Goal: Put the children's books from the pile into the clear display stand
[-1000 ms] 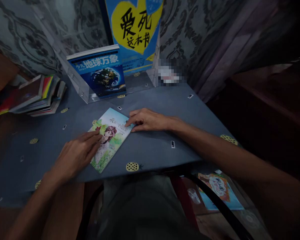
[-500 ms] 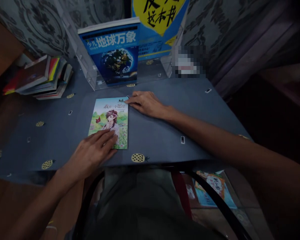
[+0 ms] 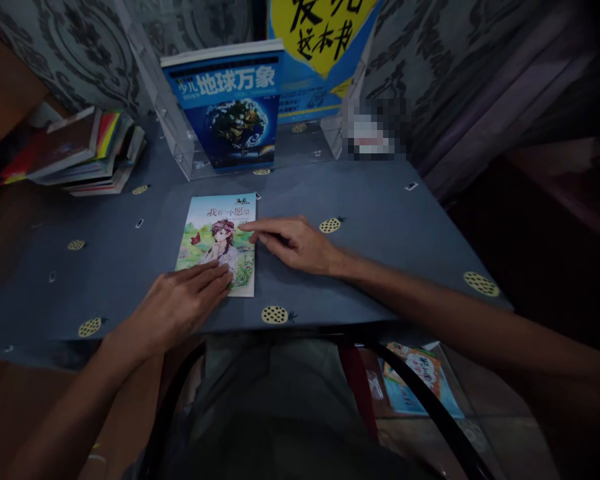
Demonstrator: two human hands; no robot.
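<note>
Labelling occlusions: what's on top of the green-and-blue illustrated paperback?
The left hand lies on the lower left of the paperback, hiding that corner. The right hand has its index fingertip over the right side; contact unclear.

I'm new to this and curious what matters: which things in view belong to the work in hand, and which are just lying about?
Seemingly in the work:
butterfly-cover booklet
left hand, resting on its lower part
right hand, index finger over its right side

Seemingly just about, untouched:
stack of books at left
Earth-cover book
blue-and-yellow book
clear stand
orange-and-blue booklet, lower right
</note>
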